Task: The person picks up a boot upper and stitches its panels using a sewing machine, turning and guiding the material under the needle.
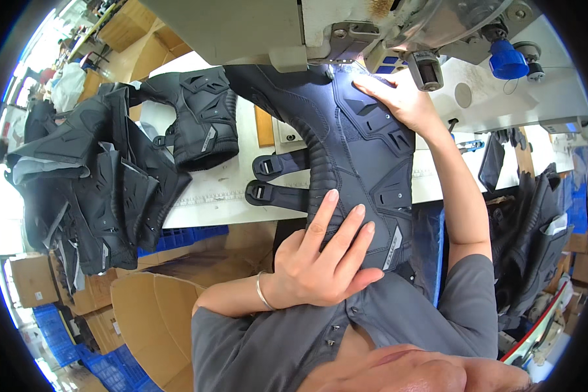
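Note:
A black boot upper [356, 157] with ribbed panels and raised guards lies across the sewing machine [346, 39] bed, its far end lit under the machine head. Two black buckled straps [284, 196] stick out from its left side. My left hand [326, 261] rests on the near part of the upper, fingers spread and laid out over it. At the far right edge, my right hand [405, 101] grips the upper close to the stitching area, with one finger stretched along its surface. The fingers beneath the edge are hidden.
Another black boot upper [209, 121] lies left on the white table [215, 196], beside a pile of black uppers [91, 176]. More black pieces [529, 228] hang at the right. A cardboard box [153, 320] and blue crates [55, 333] stand at the lower left.

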### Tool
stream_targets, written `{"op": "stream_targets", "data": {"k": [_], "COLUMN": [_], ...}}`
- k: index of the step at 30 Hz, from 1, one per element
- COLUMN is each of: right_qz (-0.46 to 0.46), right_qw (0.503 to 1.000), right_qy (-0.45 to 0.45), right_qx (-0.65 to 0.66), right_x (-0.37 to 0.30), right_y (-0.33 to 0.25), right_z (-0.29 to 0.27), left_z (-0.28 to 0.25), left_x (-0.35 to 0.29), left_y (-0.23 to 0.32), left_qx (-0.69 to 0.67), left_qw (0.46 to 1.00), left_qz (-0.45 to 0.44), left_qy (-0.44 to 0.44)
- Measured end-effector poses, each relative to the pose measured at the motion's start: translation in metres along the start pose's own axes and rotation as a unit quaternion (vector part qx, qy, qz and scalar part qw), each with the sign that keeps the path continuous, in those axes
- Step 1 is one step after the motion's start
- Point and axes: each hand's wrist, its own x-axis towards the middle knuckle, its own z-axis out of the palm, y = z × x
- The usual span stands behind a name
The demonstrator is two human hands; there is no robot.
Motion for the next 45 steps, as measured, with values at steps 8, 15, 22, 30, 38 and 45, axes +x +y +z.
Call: {"op": "stream_targets", "data": {"k": [8, 15, 22, 30, 38, 45], "right_qz": [-0.026, -0.051, -0.032, 0.069, 0.026, 0.051], "right_qw": [0.999, 0.998, 0.999, 0.997, 0.997, 0.993], "right_qy": [-0.011, -0.004, -0.006, -0.034, -0.018, -0.015], "right_qx": [0.026, 0.036, -0.002, -0.007, 0.075, 0.105], "right_x": [0.008, 0.018, 0.020, 0.018, 0.020, 0.018], "right_y": [0.009, 0.030, 0.025, -0.005, -0.008, 0.016], "right_z": [-0.003, -0.003, -0.009, -0.014, -0.012, -0.002], "left_z": [-0.003, -0.012, -0.016, -0.022, -0.028, -0.037], "left_x": [0.012, 0.022, 0.028, 0.037, 0.044, 0.037], "left_y": [0.001, -0.006, -0.009, -0.020, -0.031, -0.056], "left_qx": [-0.028, -0.024, -0.032, -0.055, -0.070, -0.123], "left_qw": [0.999, 0.999, 0.999, 0.997, 0.996, 0.992], "left_qz": [-0.027, -0.027, -0.031, -0.050, -0.046, -0.032], "left_qy": [0.013, 0.028, 0.017, 0.032, 0.041, 0.021]}}
